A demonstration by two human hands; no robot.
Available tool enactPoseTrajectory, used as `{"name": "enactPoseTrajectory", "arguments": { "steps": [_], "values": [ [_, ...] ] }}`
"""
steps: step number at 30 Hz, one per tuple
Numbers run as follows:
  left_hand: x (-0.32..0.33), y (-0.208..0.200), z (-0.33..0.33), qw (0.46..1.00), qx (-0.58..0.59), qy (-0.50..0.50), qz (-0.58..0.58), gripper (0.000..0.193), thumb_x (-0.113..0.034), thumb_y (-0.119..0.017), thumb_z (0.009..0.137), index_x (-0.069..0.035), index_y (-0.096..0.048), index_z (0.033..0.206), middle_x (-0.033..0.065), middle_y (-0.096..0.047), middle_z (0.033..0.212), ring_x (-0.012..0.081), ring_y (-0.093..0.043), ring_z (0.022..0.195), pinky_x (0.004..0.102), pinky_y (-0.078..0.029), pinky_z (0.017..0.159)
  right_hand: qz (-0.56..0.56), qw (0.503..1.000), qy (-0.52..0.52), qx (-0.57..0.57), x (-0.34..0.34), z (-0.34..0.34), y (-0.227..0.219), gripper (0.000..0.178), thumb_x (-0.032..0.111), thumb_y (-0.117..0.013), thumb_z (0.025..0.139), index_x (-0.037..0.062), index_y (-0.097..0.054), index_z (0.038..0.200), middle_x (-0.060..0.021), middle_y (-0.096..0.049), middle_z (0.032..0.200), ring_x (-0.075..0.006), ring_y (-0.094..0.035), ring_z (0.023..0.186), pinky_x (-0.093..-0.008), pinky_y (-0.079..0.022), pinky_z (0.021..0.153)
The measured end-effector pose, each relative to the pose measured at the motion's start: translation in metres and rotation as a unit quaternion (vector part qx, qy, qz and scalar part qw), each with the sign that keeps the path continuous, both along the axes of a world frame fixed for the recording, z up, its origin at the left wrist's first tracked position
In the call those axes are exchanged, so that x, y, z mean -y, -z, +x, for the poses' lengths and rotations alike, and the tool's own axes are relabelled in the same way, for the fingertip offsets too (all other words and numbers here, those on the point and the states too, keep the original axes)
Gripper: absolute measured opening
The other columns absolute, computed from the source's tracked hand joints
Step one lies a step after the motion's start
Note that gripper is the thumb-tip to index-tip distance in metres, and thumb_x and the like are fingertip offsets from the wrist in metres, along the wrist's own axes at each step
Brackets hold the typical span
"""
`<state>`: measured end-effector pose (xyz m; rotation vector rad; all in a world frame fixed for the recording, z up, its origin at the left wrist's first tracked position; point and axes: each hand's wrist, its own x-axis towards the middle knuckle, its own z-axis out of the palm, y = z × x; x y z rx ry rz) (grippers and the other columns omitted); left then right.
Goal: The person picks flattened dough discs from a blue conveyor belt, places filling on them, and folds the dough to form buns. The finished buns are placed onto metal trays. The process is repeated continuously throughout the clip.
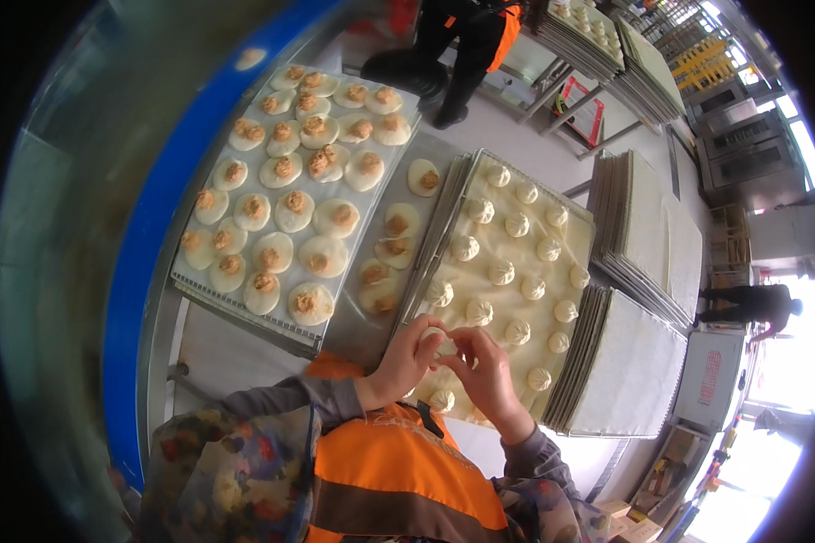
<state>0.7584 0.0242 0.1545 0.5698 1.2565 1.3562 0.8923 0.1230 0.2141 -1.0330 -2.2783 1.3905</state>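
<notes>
Between my two hands is a small white dough bun (441, 344), over the near left part of a lined tray. My left hand (402, 364) curls round the bun from the left. From the right, my right hand (482, 364) pinches the dough's edge with thumb and fingertips. Fingers hide most of the bun. On the lined tray (561, 242) beneath sit several pleated buns (480, 312) in loose rows. Further left, a white perforated tray (333, 281) carries many flat dough rounds (312, 304), each topped with orange-brown filling.
A few more filled rounds (378, 285) lie on the metal table between the trays. Stacks of lined trays (620, 362) stand at the right. A blue edge (136, 271) runs along the far left. Another person (466, 54) stands beyond the table; a second person (747, 305) is far right.
</notes>
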Motion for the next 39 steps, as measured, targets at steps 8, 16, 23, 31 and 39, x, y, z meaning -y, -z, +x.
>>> {"name": "enactPoseTrajectory", "arguments": {
  "steps": [8,16,23,31,39],
  "values": [
    [-0.020,0.013,0.013,0.995,-0.057,0.037,0.077,0.037,-0.039,-0.041,0.109,-0.005,-0.055,0.116,0.0015,-0.055,0.076,0.0090,-0.052,0.062,0.0235,-0.044,0.063,0.204,0.976,-0.077,0.018,-0.009,0.012,0.000,0.012,0.006,-0.070,0.084,0.0070,-0.063,0.093,-0.0087,-0.061,0.084,-0.0301,-0.065,0.075,-0.0399,-0.053,0.065],
    [-0.045,0.020,0.018,0.978,0.138,0.146,-0.053,0.072,-0.066,-0.025,0.103,-0.002,-0.056,0.112,0.0074,-0.063,0.077,0.0115,-0.056,0.059,0.0249,-0.042,0.051,0.245,0.954,-0.168,0.046,-0.035,0.025,-0.016,0.044,0.016,-0.076,0.080,0.0109,-0.058,0.120,-0.0064,-0.060,0.092,-0.0282,-0.064,0.091,-0.0408,-0.052,0.080],
    [-0.110,0.020,0.050,0.970,0.232,0.074,-0.010,0.070,-0.067,-0.030,0.101,-0.009,-0.048,0.137,0.0054,-0.062,0.106,0.0160,-0.066,0.087,0.0303,-0.056,0.076,0.170,0.980,-0.098,-0.014,-0.090,0.053,0.014,0.072,0.016,-0.087,0.070,0.0085,-0.056,0.135,-0.0135,-0.063,0.130,-0.0347,-0.061,0.114,-0.0423,-0.050,0.093],
    [-0.244,0.030,-0.065,0.987,-0.116,-0.051,0.095,0.028,-0.029,-0.049,0.107,-0.008,-0.057,0.125,0.0050,-0.068,0.108,0.0124,-0.067,0.092,0.0235,-0.051,0.073,0.217,0.953,0.204,0.064,-0.339,0.127,0.117,0.054,0.009,-0.082,0.075,0.0088,-0.065,0.126,-0.0067,-0.067,0.099,-0.0136,-0.052,0.071,-0.0282,-0.048,0.068],
    [-0.357,0.120,-0.141,0.913,-0.399,-0.066,0.051,0.019,-0.014,-0.060,0.098,-0.005,-0.068,0.113,0.0142,-0.071,0.109,0.0275,-0.069,0.099,0.0370,-0.052,0.086,0.299,0.930,0.205,0.056,-0.416,0.144,0.189,0.029,0.020,-0.071,0.089,0.0067,-0.069,0.115,-0.0111,-0.070,0.106,-0.0246,-0.069,0.094,-0.0360,-0.054,0.081]
  ]
}}
